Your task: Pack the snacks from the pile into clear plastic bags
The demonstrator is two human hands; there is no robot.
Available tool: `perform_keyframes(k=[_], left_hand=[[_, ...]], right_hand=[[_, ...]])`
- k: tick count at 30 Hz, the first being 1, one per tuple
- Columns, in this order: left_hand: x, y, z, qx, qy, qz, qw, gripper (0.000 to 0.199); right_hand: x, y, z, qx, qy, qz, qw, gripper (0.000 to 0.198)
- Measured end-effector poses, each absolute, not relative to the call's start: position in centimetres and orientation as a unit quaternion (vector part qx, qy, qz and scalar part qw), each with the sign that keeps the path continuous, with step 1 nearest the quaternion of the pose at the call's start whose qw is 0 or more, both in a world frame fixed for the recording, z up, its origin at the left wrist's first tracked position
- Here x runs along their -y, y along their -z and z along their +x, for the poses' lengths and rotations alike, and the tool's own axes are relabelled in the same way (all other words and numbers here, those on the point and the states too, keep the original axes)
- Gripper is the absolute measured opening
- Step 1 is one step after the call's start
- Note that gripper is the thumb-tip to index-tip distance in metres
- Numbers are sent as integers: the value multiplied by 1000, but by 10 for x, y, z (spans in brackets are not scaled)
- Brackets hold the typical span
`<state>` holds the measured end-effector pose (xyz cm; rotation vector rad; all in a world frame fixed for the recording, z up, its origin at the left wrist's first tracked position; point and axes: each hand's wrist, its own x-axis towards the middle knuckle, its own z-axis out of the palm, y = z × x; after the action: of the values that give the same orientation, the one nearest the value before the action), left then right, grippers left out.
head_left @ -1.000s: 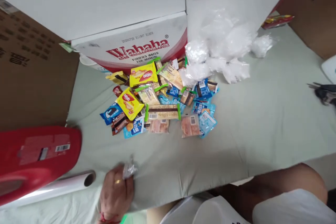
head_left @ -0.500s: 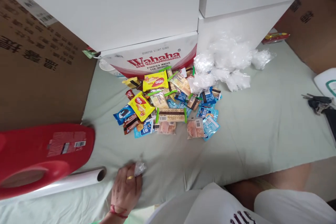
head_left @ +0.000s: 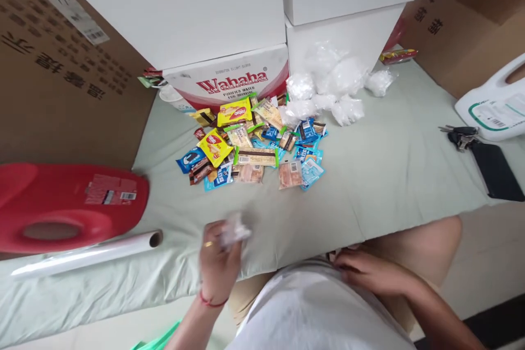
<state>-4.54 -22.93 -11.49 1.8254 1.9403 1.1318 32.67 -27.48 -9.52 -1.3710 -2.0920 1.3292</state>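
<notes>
My left hand (head_left: 221, 256), with a ring and a red cord at the wrist, is closed around a crumpled piece of clear plastic film (head_left: 235, 229). The film is blurred by motion, just above the cloth's front part. Lower right, in front of the white shirt, my right hand (head_left: 357, 267) rests at my lap with curled fingers; what they hold, if anything, is hidden. Beyond the left hand lies a pile of wrapped snacks (head_left: 255, 157) in yellow, blue, brown and clear packets. Several clumps of crumpled clear plastic (head_left: 342, 76) lie to the right behind it.
A Wahaha carton (head_left: 238, 82) and white boxes stand behind the snacks. At left are a red jug (head_left: 118, 219) and a film roll (head_left: 102, 254). A white jug (head_left: 492, 104), keys (head_left: 461, 136) and a black phone-like slab (head_left: 496, 169) lie right. Brown cartons flank both sides.
My left hand has lifted and moved right and away from me with the crumpled plastic. My right hand has come into view at my lap. The camera view has shifted.
</notes>
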Motion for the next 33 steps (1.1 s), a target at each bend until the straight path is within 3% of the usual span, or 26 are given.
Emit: perform_keyframes(k=[2,4,7,12,14,17,20,23,26,28,31,33], left_hand=[[212,111,-13,-561,-402,706,161,17],[187,112,8,-494,-404,740,215,24],[150,124,17,-452,-399,741,296,30],[119,147,4,-419,-494,631,427,23],[117,149,0,-398,-552,560,472,22],[119,150,-2,-420,-577,523,466,29],[121,152,1,-449,-545,551,445,15],[124,157,6,-455,-520,578,435,18],[128,157,9,-427,-494,597,466,27],[128,155,10,-396,-487,595,502,35],[126,153,9,-373,-492,555,558,49],[124,152,7,-382,-482,523,590,55]], right_hand=[[272,77,344,704,-589,-385,95,18],[259,66,347,658,-641,-384,100,28],[219,74,318,688,-471,-528,162,24],[128,107,252,737,-287,-606,81,18],[100,113,240,747,-255,-604,107,12],[85,120,237,725,-262,-612,175,19],[106,130,239,640,-231,-665,308,26],[147,134,232,548,-251,-676,424,25],[174,129,216,568,-367,-593,437,47],[174,126,207,634,-379,-531,414,62],[163,126,206,699,-338,-499,385,23],[159,127,210,685,-337,-516,390,18]])
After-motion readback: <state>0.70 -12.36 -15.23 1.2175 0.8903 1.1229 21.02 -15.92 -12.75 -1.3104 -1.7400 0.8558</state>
